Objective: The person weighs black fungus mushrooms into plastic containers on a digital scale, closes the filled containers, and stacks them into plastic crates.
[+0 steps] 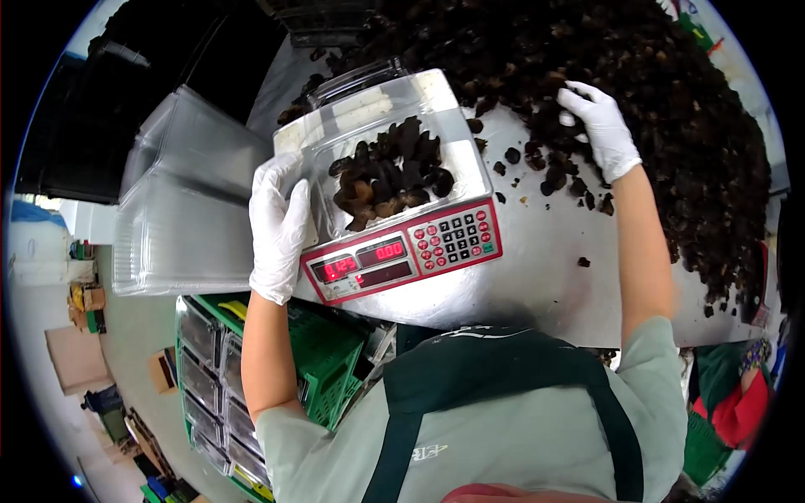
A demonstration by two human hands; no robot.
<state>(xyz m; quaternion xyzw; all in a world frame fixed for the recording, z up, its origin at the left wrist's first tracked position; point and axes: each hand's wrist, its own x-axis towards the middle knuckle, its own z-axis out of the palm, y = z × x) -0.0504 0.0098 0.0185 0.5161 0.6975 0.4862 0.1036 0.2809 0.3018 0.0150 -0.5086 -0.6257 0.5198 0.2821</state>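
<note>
A clear plastic container (331, 151) holding dried dark wood ear mushrooms (394, 172) sits on a red-and-white digital scale (402, 261). Its lit red digits look like 0.125 and 0.00. My left hand (278, 222), in a white glove, grips the container's left edge, thumb toward me. At the near edge of a large mushroom heap (679, 159), my gloved right hand (601, 126) has its fingers bent and spread apart. I see no piece clearly held there, though the palm side is partly hidden.
Stacked clear containers (189, 230) stand left of the scale. Loose mushroom pieces lie on the metal table (537, 268) between scale and heap. Below the table's left side is a green crate (323, 356) beside several packed clear boxes (205, 369). A person's red sleeve (742, 415) shows at lower right.
</note>
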